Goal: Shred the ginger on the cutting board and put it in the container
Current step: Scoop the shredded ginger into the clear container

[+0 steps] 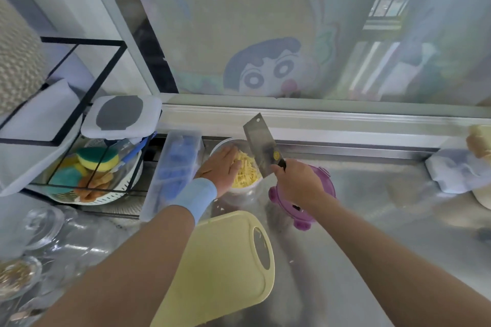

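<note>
Pale yellow shredded ginger [245, 171] fills a round clear container [248, 190] at the back of the steel counter. My left hand [221, 167], a blue wristband below it, lies flat over the container's left side with straight fingers on the shreds. My right hand [296, 183] grips the black handle of a cleaver [259, 147], whose blade stands tilted over the container's right edge. The yellow cutting board [223, 268] lies in front, bare except for a few scraps.
A purple lid [301, 216] lies under my right hand. A clear box with blue items [174, 170] stands left of the container, beside a black wire rack [87, 125] holding sponges. Glass jars [39, 228] crowd the lower left. A cloth [457, 170] sits at far right.
</note>
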Demonstrator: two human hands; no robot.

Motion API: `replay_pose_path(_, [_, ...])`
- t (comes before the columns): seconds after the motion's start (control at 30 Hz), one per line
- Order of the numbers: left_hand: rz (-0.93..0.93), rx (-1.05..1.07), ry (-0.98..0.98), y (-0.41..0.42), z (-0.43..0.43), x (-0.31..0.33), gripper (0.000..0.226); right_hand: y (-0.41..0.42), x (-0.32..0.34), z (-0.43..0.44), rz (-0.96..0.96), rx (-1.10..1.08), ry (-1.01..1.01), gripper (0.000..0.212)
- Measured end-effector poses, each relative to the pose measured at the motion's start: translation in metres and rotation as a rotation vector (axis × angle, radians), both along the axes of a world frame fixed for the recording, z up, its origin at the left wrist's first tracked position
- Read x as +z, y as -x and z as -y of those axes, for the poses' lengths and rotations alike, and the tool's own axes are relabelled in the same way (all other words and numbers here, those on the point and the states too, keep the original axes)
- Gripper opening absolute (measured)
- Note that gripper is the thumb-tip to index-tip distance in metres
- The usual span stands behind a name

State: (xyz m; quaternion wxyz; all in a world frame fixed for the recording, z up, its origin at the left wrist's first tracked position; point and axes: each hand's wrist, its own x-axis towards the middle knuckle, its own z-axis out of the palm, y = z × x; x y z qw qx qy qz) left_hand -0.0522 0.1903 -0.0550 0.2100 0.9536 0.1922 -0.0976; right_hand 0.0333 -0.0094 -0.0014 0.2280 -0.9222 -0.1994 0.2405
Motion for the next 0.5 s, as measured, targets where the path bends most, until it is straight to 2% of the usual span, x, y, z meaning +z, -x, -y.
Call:
replay_pose_path(0.1, [0.152, -0.098, -0.092, 0.002, 0.006, 0.007, 0.061, -0.005, -0.006, -0.005, 0.028, 0.034, 0.019, 0.04])
replay_pose_path(0.2, [0.074, -0.279, -0.171, 0.006, 0.015, 0.003, 0.064, -0.003, -0.001, -0.008, -0.006, 0.052, -0.025, 0.036])
replay_pose_path(0.27, [-0.026, -0.265, -0.22, 0.013, 0.014, -0.002, 0.062, -0.003, 0.0, -0.009, 0.0, -0.005, -0.05, 0.025])
replay_pose_path(0.3, [-0.027, -0.214, -0.22, 0.018, 0.013, -0.002, 0.061, -0.002, -0.001, -0.008, 0.008, 0.003, -0.068, 0.028])
replay_pose_path(0.37, [0.115, -0.123, -0.184, 0.026, 0.017, 0.003, 0.061, 0.002, 0.002, -0.01, 0.034, 0.041, -0.034, 0.022])
replay_pose_path(0.43, [0.255, -0.223, -0.205, 0.027, 0.024, 0.004, 0.063, 0.005, -0.001, -0.015, 0.114, 0.119, 0.02, 0.035])
replay_pose_path(0.5, [0.214, -0.315, -0.246, 0.026, 0.026, 0.002, 0.064, 0.008, -0.005, -0.017, 0.127, 0.127, 0.024, 0.04])
